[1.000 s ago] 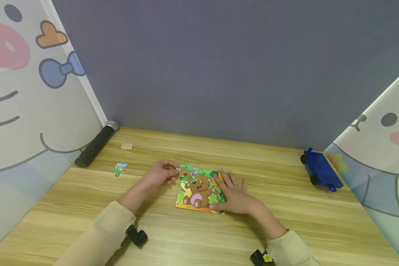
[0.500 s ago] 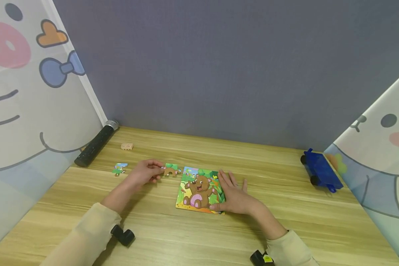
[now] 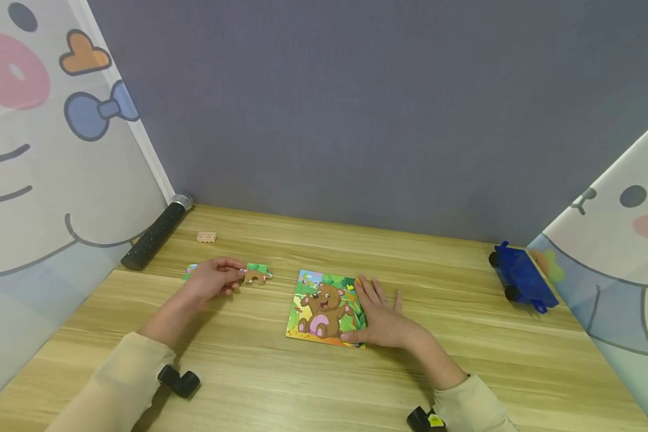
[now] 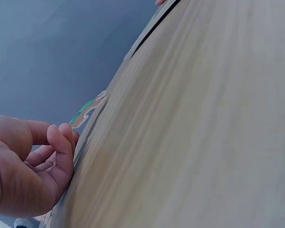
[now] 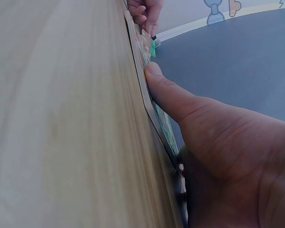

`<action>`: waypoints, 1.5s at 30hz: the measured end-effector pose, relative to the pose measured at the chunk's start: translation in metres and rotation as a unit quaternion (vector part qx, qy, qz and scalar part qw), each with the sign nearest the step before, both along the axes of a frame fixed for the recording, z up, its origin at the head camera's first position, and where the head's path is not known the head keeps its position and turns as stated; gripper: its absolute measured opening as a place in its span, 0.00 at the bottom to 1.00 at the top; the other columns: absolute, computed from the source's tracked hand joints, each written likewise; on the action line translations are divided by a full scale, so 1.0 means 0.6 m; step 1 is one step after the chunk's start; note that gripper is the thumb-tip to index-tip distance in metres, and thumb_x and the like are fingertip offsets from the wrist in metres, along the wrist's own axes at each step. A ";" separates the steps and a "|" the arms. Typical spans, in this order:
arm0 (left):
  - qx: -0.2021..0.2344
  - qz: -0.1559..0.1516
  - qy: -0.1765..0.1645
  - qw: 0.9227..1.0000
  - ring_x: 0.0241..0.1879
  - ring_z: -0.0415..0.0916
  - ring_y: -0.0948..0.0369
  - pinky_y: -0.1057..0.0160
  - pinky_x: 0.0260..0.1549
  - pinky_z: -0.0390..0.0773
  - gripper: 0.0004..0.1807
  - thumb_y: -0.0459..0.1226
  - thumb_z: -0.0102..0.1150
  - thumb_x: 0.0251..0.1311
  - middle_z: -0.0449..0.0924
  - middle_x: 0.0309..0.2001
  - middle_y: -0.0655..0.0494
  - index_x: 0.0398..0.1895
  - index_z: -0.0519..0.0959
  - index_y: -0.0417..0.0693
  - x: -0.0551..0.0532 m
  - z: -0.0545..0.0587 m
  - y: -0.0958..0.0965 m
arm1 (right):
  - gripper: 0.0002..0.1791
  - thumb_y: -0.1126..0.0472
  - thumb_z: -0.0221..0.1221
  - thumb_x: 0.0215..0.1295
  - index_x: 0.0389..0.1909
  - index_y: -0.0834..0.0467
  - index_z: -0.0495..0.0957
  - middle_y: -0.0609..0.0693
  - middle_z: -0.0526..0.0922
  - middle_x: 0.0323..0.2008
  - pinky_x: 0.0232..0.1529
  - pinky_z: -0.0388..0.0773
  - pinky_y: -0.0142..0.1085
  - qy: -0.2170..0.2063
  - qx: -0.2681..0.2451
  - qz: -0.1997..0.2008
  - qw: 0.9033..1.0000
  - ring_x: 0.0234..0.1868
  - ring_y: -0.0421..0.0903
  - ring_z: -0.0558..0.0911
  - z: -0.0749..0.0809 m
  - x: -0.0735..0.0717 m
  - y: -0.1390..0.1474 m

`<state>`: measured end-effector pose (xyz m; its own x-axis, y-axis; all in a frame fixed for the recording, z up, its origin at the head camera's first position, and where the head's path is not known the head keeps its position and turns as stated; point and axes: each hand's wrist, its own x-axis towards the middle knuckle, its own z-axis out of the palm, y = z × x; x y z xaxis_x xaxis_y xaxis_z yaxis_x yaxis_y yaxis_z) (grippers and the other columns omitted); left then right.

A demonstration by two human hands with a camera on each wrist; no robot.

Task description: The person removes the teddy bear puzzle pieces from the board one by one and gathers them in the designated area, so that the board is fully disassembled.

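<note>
Head view high, facing forward-down; wrist views close, low, sharing tabletop (image 3: 281, 384).

Even light, soft shadows; wrist views hazy, bluish.

The left forearm (image 3: 167, 315), in a loose cream cloth sleeve (image 3: 113, 378), slants toward half past one; the left hand (image 3: 210, 279) is curled, thumb and fingertips pinched and pointing to three o'clock. The right forearm (image 3: 436, 359), in a matching cream sleeve (image 3: 472, 402), runs toward ten o'clock; the right hand (image 3: 380, 321) lies palm down, fingers spread between eleven and twelve, thumb toward nine.
</note>
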<state>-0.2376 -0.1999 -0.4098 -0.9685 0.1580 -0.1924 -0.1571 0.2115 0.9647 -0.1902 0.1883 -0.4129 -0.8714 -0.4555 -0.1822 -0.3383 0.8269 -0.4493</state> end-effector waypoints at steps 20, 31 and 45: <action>-0.026 0.042 0.015 0.999 0.26 0.74 0.68 0.72 0.21 0.75 0.18 0.30 0.56 0.72 0.77 0.35 0.54 0.58 0.71 0.24 -0.002 -0.001 -0.062 | 0.66 0.31 0.65 0.58 0.81 0.61 0.39 0.57 0.34 0.81 0.62 0.22 0.76 0.006 0.006 0.000 1.000 0.79 0.61 0.32 0.000 -0.003 -0.001; -0.065 0.066 0.023 0.995 0.25 0.71 0.68 0.71 0.21 0.74 0.17 0.31 0.56 0.71 0.75 0.34 0.55 0.56 0.72 0.25 0.000 0.007 -0.067 | 0.66 0.30 0.65 0.58 0.81 0.60 0.38 0.56 0.34 0.81 0.62 0.22 0.76 0.005 0.007 0.001 1.000 0.79 0.61 0.32 0.001 -0.003 -0.001; -0.079 0.040 0.048 0.995 0.22 0.66 0.67 0.70 0.18 0.67 0.18 0.35 0.59 0.70 0.76 0.29 0.54 0.55 0.75 0.28 0.003 0.010 -0.027 | 0.70 0.30 0.67 0.56 0.81 0.61 0.34 0.58 0.32 0.80 0.63 0.20 0.74 -0.007 -0.011 -0.010 1.000 0.79 0.60 0.31 0.000 -0.002 0.000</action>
